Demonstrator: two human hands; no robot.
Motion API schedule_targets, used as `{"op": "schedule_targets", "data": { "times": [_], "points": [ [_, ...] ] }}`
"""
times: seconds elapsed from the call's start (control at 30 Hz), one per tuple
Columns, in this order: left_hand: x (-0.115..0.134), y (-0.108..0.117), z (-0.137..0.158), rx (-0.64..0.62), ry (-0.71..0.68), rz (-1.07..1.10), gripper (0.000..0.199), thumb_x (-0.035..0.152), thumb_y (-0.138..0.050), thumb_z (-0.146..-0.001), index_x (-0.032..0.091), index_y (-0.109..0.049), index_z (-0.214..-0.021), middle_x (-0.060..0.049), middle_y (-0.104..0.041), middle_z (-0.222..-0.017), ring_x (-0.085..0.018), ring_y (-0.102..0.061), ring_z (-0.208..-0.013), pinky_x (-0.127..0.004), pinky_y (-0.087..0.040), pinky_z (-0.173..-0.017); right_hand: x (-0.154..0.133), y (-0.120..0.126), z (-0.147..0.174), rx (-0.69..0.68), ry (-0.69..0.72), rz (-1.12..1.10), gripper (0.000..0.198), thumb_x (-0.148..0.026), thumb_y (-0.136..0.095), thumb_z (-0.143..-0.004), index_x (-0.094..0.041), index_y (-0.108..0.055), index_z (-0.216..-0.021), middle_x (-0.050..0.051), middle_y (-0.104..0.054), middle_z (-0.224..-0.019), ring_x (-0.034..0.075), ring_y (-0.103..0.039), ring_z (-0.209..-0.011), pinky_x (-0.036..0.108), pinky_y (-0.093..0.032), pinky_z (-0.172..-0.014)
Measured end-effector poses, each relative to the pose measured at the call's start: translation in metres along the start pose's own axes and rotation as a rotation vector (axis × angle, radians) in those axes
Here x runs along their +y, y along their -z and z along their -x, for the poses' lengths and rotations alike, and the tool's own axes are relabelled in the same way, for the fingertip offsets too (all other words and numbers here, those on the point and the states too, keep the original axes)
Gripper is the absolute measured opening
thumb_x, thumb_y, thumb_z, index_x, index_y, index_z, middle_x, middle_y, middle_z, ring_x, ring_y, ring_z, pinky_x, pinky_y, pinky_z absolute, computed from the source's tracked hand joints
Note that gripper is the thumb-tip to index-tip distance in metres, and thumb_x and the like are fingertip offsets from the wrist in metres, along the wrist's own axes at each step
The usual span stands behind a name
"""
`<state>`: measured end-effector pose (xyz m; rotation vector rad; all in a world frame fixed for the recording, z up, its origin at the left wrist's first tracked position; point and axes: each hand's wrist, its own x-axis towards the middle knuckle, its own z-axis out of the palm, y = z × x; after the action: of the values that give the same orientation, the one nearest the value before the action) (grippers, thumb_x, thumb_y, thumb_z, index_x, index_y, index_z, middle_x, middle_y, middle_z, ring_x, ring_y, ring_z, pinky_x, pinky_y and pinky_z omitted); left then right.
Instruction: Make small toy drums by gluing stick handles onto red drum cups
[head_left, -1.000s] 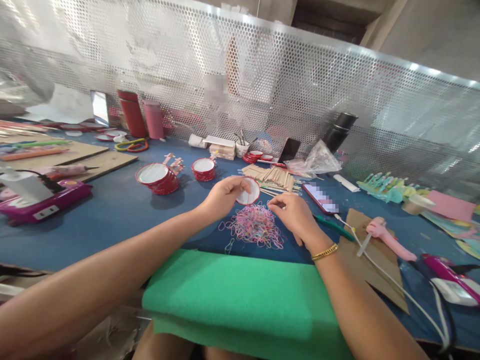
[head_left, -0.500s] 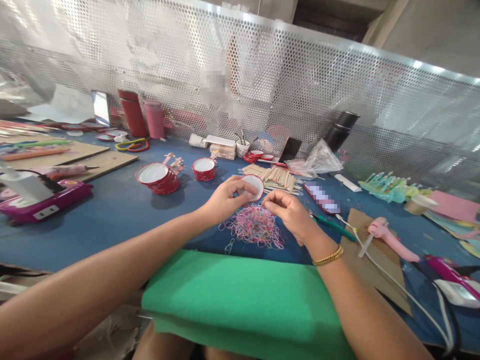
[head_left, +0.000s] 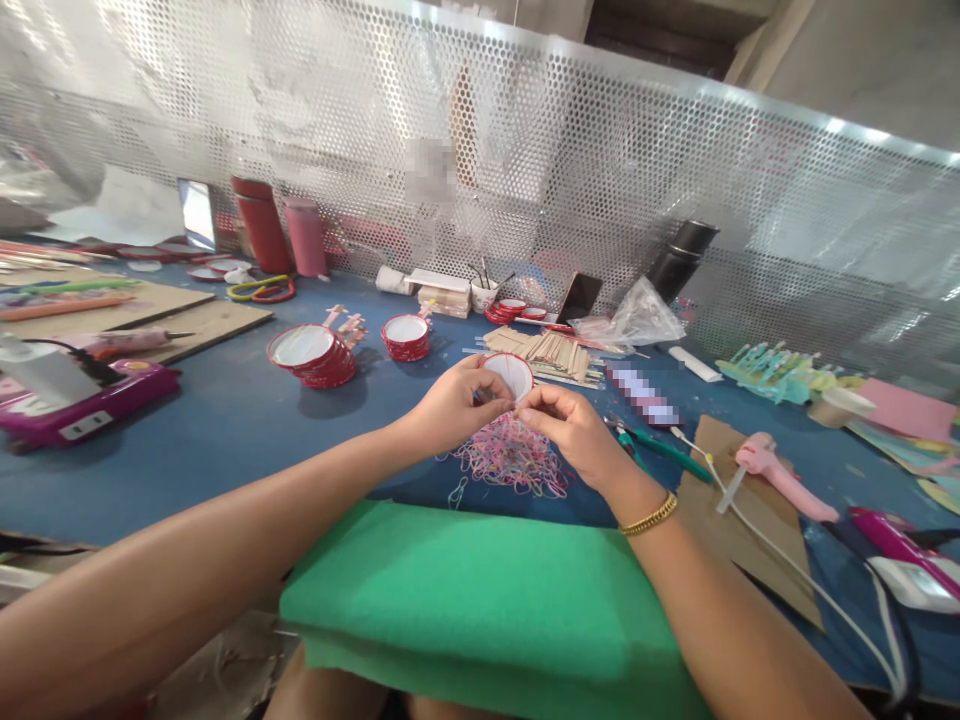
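A small white disc with a red rim [head_left: 511,374] is held by my left hand [head_left: 459,405], its fingers closed at the left and lower edge. My right hand [head_left: 564,425] pinches at the disc's lower right edge, fingertips close to the left thumb. What lies in that pinch is too small to make out. A thin line runs down across the disc's white face. Just beneath both hands is a loose heap of colourful small elastic bands [head_left: 510,460], partly hidden by the fingers.
Stacked red-rimmed discs with sticks [head_left: 319,365] stand left, a smaller stack [head_left: 406,338] nearby. Wooden sticks [head_left: 547,355] lie behind my hands. Green-handled pliers [head_left: 667,453], a pink glue gun [head_left: 784,478] and cables are at right. Green cloth [head_left: 480,590] covers my lap.
My right hand has moved left to the disc's edge, meeting the left hand. The disc has turned to show more of its face, and a thin line now crosses it.
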<state>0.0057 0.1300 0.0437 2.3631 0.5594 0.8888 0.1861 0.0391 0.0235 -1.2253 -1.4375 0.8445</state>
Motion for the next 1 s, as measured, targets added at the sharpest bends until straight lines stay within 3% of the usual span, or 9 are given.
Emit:
{"op": "schedule_targets", "data": {
  "times": [0.17,0.33,0.43,0.57,0.73,0.87,0.93,1.0],
  "points": [
    [0.003,0.003,-0.001,0.106,0.042,-0.079,0.013,0.011,-0.064,-0.083,0.016,-0.071,-0.073,-0.004,-0.062,-0.085,-0.019,-0.058,-0.087,-0.035,-0.051,-0.08,-0.008,-0.003,0.006,-0.024,0.124,-0.13,0.01,-0.032,-0.069,-0.084,-0.024,-0.068,-0.078,-0.001,-0.063,-0.083,0.017,-0.056,-0.083,0.031,-0.046,-0.08],
    [-0.008,0.009,-0.006,0.136,0.148,-0.147,0.015,0.011,-0.064,-0.083,0.015,-0.073,-0.072,-0.004,-0.057,-0.084,-0.018,-0.056,-0.08,-0.035,-0.049,-0.079,-0.021,-0.017,0.019,-0.114,0.269,-0.262,0.009,-0.032,-0.069,-0.093,-0.026,-0.071,-0.086,0.001,-0.072,-0.095,0.021,-0.065,-0.106,0.04,-0.05,-0.1],
    [-0.01,0.008,-0.006,0.126,0.159,-0.156,0.014,0.013,-0.065,-0.084,0.015,-0.073,-0.073,-0.004,-0.057,-0.086,-0.017,-0.055,-0.078,-0.035,-0.048,-0.077,-0.021,-0.02,0.021,-0.157,0.262,-0.304,0.007,-0.032,-0.067,-0.097,-0.028,-0.074,-0.096,0.0,-0.075,-0.093,0.019,-0.072,-0.094,0.039,-0.057,-0.091],
    [-0.006,0.0,-0.001,0.062,0.08,-0.079,0.013,0.012,-0.064,-0.083,0.016,-0.068,-0.072,-0.004,-0.058,-0.081,-0.019,-0.055,-0.083,-0.032,-0.047,-0.075,-0.015,-0.017,0.016,-0.076,0.247,-0.174,0.017,-0.033,-0.069,-0.096,-0.03,-0.075,-0.112,-0.001,-0.073,-0.096,0.012,-0.071,-0.067,0.032,-0.06,-0.07],
    [-0.009,-0.005,0.001,0.094,0.039,0.142,0.005,0.021,-0.063,-0.088,0.017,-0.065,-0.088,-0.003,-0.063,-0.091,-0.015,-0.055,-0.081,-0.029,-0.046,-0.075,-0.011,-0.007,0.008,0.076,0.183,-0.116,0.062,-0.04,-0.085,-0.081,-0.033,-0.061,-0.138,0.0,-0.068,-0.112,0.009,-0.067,-0.06,0.028,-0.058,-0.057],
    [-0.016,-0.001,-0.002,0.178,0.103,0.287,0.018,0.012,-0.058,-0.085,0.019,-0.059,-0.102,-0.002,-0.066,-0.099,-0.015,-0.058,-0.088,-0.03,-0.048,-0.08,-0.007,0.006,0.005,0.228,0.321,0.166,0.077,-0.051,-0.089,-0.074,-0.029,-0.055,-0.14,0.007,-0.066,-0.128,0.018,-0.071,-0.083,0.041,-0.061,-0.084],
    [-0.017,0.0,-0.003,0.194,0.161,0.375,0.037,0.013,-0.064,-0.081,0.02,-0.054,-0.117,-0.001,-0.067,-0.097,-0.015,-0.06,-0.084,-0.03,-0.049,-0.077,-0.006,0.009,0.004,0.265,0.411,0.409,0.083,-0.058,-0.088,-0.071,-0.027,-0.053,-0.14,0.01,-0.066,-0.132,0.027,-0.068,-0.106,0.052,-0.054,-0.102],
    [-0.016,-0.001,-0.003,0.184,0.206,0.467,0.056,0.015,-0.07,-0.078,0.02,-0.048,-0.13,-0.002,-0.069,-0.096,-0.016,-0.062,-0.082,-0.03,-0.05,-0.075,-0.004,0.009,0.004,0.279,0.465,0.622,0.09,-0.065,-0.087,-0.068,-0.027,-0.051,-0.141,0.012,-0.065,-0.135,0.034,-0.062,-0.122,0.059,-0.045,-0.111]
  ]
}}
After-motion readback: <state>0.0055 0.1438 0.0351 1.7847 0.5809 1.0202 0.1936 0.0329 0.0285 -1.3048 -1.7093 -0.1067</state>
